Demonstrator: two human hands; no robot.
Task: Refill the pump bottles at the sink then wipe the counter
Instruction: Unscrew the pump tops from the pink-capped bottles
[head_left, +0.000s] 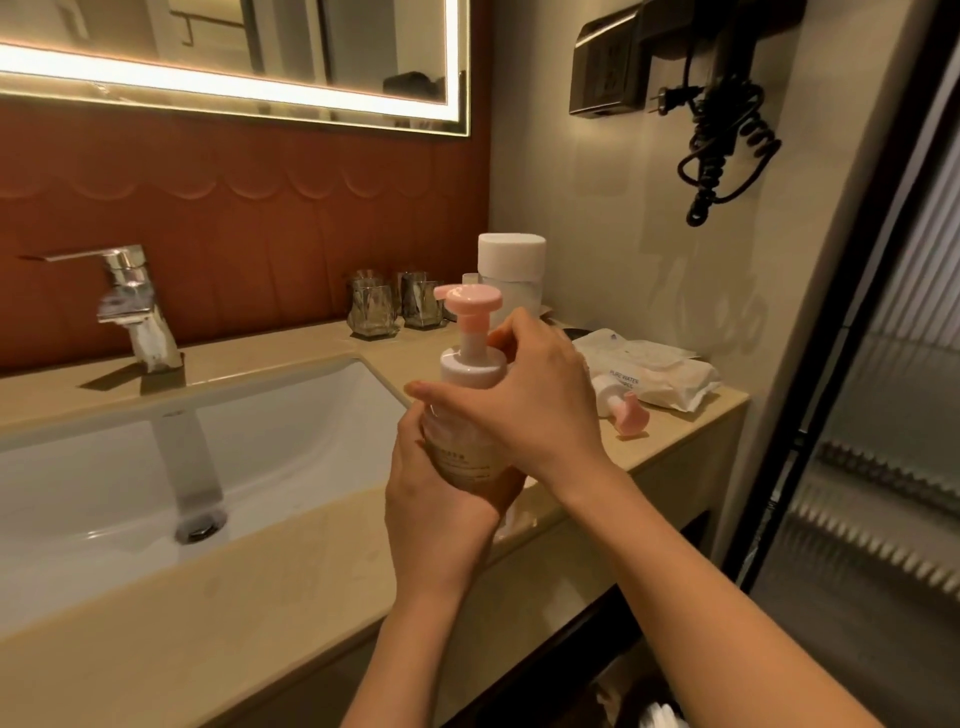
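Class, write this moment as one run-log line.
left hand: grips pump bottle body | right hand: holds its white collar | place: over counter beside sink | second pump head: lying on counter

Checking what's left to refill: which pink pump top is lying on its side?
The pump top on the counter beside the wipes pack. The other stands upright on the bottle gripped by the left hand and right hand.

"PURE WATER" on wipes pack (655, 370)

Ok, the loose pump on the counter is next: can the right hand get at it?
Probably, once the right hand lets go of the bottle: the loose pump lies uncovered beside the wipes.
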